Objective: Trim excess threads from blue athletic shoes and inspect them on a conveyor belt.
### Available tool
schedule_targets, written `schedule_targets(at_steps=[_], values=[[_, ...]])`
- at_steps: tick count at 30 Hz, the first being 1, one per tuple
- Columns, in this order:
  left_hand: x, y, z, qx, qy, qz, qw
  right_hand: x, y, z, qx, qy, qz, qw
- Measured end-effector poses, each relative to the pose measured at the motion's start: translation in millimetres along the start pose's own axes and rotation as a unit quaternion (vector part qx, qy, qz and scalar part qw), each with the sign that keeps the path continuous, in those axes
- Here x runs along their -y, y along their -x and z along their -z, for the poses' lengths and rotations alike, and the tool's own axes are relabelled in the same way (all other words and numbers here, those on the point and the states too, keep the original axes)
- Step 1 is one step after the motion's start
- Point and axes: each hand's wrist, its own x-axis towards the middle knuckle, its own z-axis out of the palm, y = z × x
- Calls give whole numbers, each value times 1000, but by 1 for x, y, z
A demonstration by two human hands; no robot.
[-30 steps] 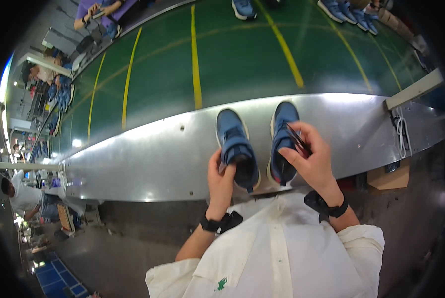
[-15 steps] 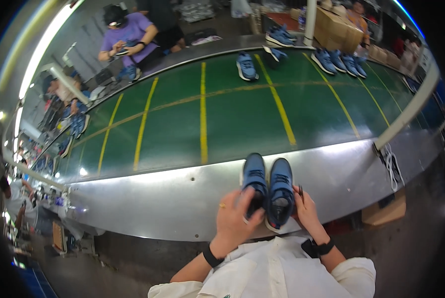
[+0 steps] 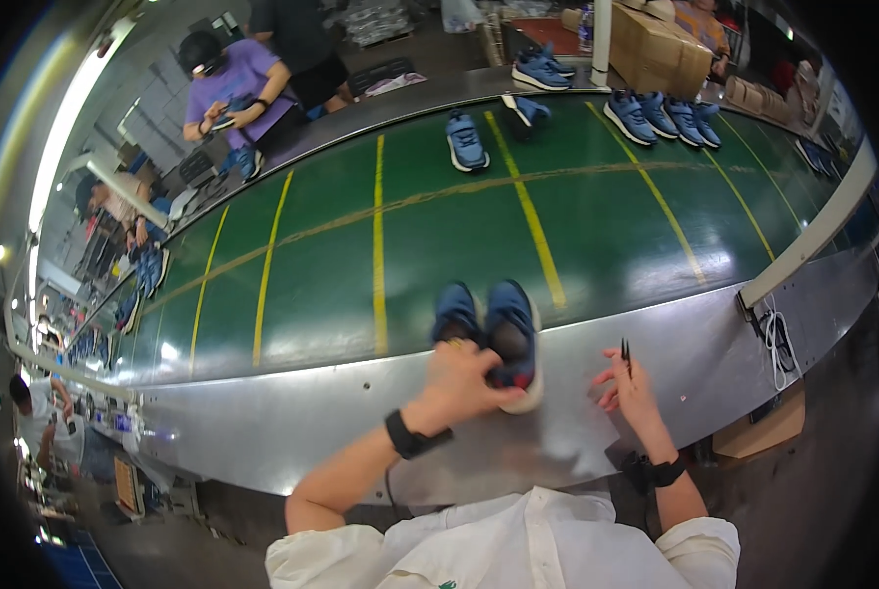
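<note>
Grasping L blue shoe (image 3: 456, 300) + R blue shoe (image 3: 511, 316) tog. by heel ends w/ L hand (image 3: 456, 385), blurring a bit, exact finger pos. unclear. Holding shoes side by side, w/ toes away, over near edge of green belt (image 3: 321, 275), w/ heels twd metal ledge (image 3: 263, 432); can't tell if touching surface. Holding dark pointed tool (image 3: 627, 359) in R hand (image 3: 639, 401), tips up, well apart from shoes, w/ other fingers loosely curled. Also seeing single blue shoe (image 3: 467, 145) on belt's far side, co-worker (image 3: 253, 74) in purple across belt handling another shoe (image 3: 225, 119), white cord (image 3: 777, 346) near ledge's R end.
</note>
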Motion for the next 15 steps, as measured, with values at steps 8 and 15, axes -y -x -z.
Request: schedule_targets(at_steps=[8,15], values=[[206,-119,27,117,-110,130,978,-5,-93,79,-78,42,12,996],[199,-272,93,215,-30,165,962,-34,-114,76,-142,346,258,891]])
